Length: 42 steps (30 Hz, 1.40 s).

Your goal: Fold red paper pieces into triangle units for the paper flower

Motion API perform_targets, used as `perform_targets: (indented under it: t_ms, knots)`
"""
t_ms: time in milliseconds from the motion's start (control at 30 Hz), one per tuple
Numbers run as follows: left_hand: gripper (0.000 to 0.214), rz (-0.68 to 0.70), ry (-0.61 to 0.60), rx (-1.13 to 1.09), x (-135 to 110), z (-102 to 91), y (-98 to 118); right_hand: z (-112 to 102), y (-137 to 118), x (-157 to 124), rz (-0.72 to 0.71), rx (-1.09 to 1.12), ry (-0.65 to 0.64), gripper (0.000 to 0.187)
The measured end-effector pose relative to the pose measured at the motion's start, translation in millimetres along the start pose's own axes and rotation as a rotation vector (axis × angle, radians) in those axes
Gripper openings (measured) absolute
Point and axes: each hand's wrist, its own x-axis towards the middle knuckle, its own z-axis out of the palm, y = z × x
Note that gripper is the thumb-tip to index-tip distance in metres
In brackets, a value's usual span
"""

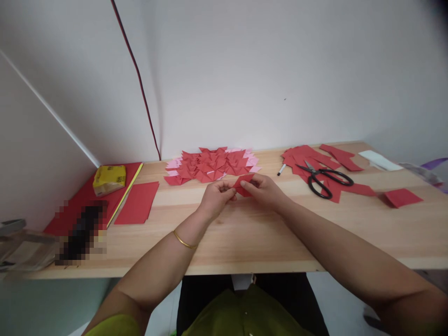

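A small piece of folded red paper [245,184] is held up over the middle of the wooden table, between my two hands. My left hand [217,198] pinches its left edge between thumb and fingers. From the right, my right hand [265,190] grips it with the thumb on the near face, hiding part of it. Just behind my hands lies a heap of folded red paper pieces [210,165], with pink folded pieces [255,161] showing at its sides.
Black-handled scissors [320,179] lie on loose red paper pieces [304,154] to the right, beside a pen [281,169]. A red square [402,198] and white paper [380,160] lie farther right. At left are red sheets [137,203] and a yellow packet [109,179].
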Motion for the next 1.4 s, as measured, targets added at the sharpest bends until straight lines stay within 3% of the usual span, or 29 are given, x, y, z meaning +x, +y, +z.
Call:
perform_targets:
  t_ms: [400, 567, 767, 867, 1000, 1167, 1400]
  knots:
    - [0.017, -0.044, 0.107, -0.108, -0.2, 6.6, -4.3, 2.6, 6.6, 3.3, 0.022, 0.135, -0.005, 0.025]
    - [0.018, -0.058, 0.033, -0.155, -0.8, 5.0, -1.8, 0.2, 4.3, 2.8, 0.001, 0.131, -0.020, 0.022]
    - [0.016, 0.000, 0.000, 0.041, -1.0, 0.7, 0.6, -3.0, 3.0, 3.6, -0.033, 0.142, -0.066, 0.023]
    - [0.017, -0.006, 0.065, -0.059, 0.0, 2.3, -1.8, -4.0, 0.6, 3.6, 0.025, 0.224, -0.040, 0.029]
    - [0.022, -0.016, 0.098, -0.231, 1.8, 4.7, -4.9, -3.5, -1.9, 1.4, 0.150, 0.175, -0.073, 0.032]
    - [0.023, -0.002, 0.041, -0.210, 1.5, 3.5, -6.8, -2.2, 0.8, 0.0, 0.103, 0.125, -0.037, 0.020]
    - [0.024, -0.051, -0.056, -0.150, 2.6, -2.5, -4.9, -3.1, -1.3, 0.8, 0.099, 0.132, -0.045, 0.022]
